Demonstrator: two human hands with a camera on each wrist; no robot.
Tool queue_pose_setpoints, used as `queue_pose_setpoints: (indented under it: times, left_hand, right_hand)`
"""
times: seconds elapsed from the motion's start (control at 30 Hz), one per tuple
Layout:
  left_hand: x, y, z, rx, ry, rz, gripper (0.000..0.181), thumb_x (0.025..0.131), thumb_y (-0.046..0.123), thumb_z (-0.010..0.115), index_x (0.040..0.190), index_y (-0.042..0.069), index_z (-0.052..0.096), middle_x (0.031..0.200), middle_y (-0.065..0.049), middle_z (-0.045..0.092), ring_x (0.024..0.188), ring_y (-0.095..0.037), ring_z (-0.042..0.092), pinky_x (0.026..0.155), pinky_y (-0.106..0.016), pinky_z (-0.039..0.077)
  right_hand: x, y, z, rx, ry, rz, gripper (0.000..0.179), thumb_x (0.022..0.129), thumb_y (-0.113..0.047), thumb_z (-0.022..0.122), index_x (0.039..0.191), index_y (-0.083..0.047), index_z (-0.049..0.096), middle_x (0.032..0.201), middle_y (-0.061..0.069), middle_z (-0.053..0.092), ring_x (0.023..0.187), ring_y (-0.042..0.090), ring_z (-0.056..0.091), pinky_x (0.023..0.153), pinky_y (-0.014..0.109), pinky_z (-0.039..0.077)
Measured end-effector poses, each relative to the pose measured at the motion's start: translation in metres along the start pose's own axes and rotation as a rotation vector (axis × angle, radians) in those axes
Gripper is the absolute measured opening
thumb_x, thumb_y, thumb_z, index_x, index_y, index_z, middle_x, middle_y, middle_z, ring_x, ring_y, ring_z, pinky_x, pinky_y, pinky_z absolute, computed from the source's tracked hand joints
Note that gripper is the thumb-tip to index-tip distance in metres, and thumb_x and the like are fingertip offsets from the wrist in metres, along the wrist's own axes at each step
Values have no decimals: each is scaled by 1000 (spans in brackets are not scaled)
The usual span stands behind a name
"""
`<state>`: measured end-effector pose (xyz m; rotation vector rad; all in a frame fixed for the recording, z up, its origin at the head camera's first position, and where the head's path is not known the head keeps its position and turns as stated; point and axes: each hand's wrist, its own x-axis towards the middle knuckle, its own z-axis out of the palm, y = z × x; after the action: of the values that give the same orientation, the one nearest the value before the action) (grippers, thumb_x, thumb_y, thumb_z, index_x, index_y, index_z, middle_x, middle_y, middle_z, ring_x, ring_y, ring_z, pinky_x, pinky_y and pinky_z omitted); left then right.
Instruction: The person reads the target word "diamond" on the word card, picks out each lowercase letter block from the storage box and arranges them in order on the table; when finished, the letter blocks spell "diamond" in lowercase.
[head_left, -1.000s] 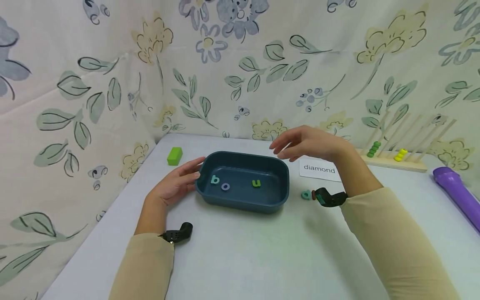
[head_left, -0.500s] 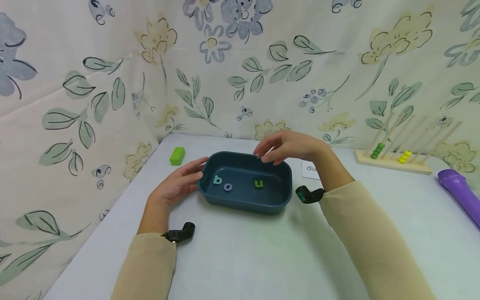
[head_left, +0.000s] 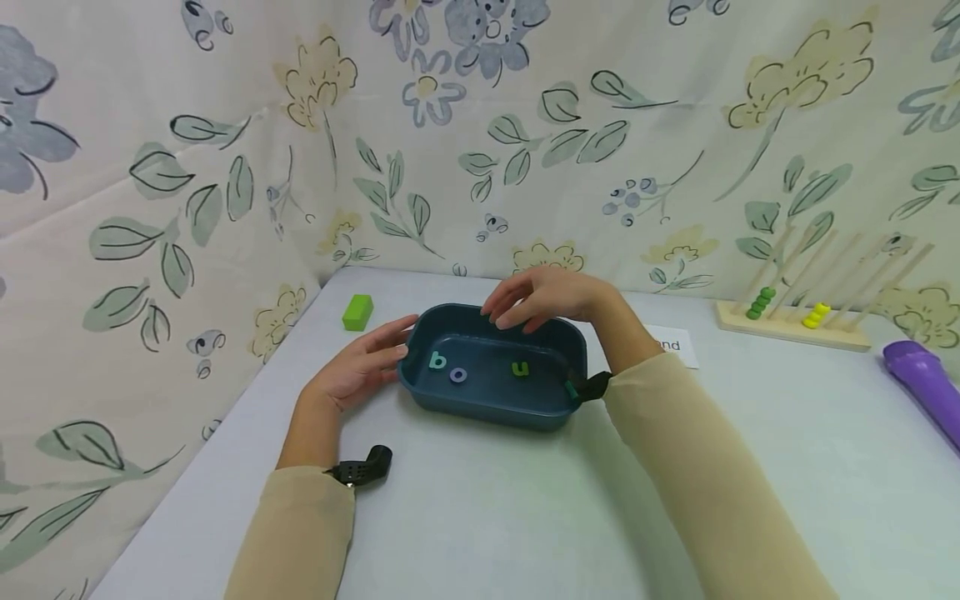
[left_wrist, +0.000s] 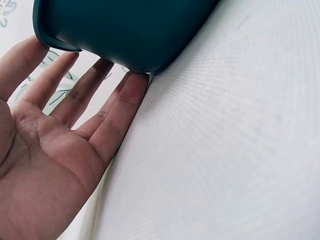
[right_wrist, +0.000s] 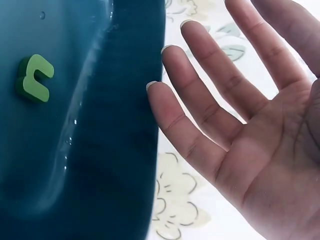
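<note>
A dark blue tray [head_left: 487, 407] stands on the table with a teal letter b [head_left: 437, 360], a purple letter o [head_left: 458, 375] and a green letter u [head_left: 520, 368] lying inside. My left hand [head_left: 360, 367] rests its extended fingers against the tray's left end; in the left wrist view the fingertips [left_wrist: 134, 90] touch its wall. Above the tray's back rim hovers my right hand [head_left: 551, 296], holding nothing. Its fingers look spread and relaxed in the right wrist view, where the green letter u [right_wrist: 35, 79] also shows.
A green block [head_left: 357, 312] lies at the back left. Behind the right forearm is a partly covered word card [head_left: 678, 346]. Farther right stand a wooden peg rack [head_left: 795, 326] with green and yellow beads and a purple cylindrical object [head_left: 922, 387]. A floral cloth hangs behind.
My right hand has moved left, from beside the tray's right end to over its back rim. The small letters right of the tray are now hidden by the arm. The left hand stays put.
</note>
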<state>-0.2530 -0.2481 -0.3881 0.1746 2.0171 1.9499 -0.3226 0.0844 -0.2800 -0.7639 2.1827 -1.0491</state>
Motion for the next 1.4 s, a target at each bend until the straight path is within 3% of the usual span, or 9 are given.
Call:
queue_pose_setpoints:
  times: [0.37,0.6,0.83,1.1,1.4]
  left_hand:
    - [-1,-2,-1,1,-3,2,60,103,21,64,159,26,43,165,-6,38,145,-32,45,100,-32,54]
    - [1,-4,-3,1,-20,2,60,103,20,62,159,26,42,165,-6,38,146,-32,44,101,-31,53]
    - [1,-1,-1,2,-26,-3,61,102,22,65,159,27,42,165,-6,38,145,-31,45,100,-30,53]
    - [2,0,2,3,-32,0,61,102,23,65,159,26,42,166,-6,37,147,-31,43,101,-31,53]
    - [1,0,-2,-6,-20,-5,60,104,19,62,159,24,41,166,-6,36,147,-32,42,98,-29,53]
  right_hand:
    - [20,10,9,67,-50,-9,45,96,-24,72,136,-5,65,140,16,65,128,31,62,103,50,54]
    - [31,10,17,28,-75,21,42,96,-23,72,135,-8,66,140,14,65,123,24,64,103,48,54]
    - [41,12,29,43,-101,-1,40,96,-14,71,135,-6,66,138,16,65,121,25,63,106,51,52]
    - [53,18,42,-100,-155,0,34,92,-11,74,126,-13,74,127,3,72,113,19,64,92,34,54]
    - [65,14,51,-217,-199,0,36,91,-6,75,125,-15,75,131,5,69,121,21,61,108,41,50]
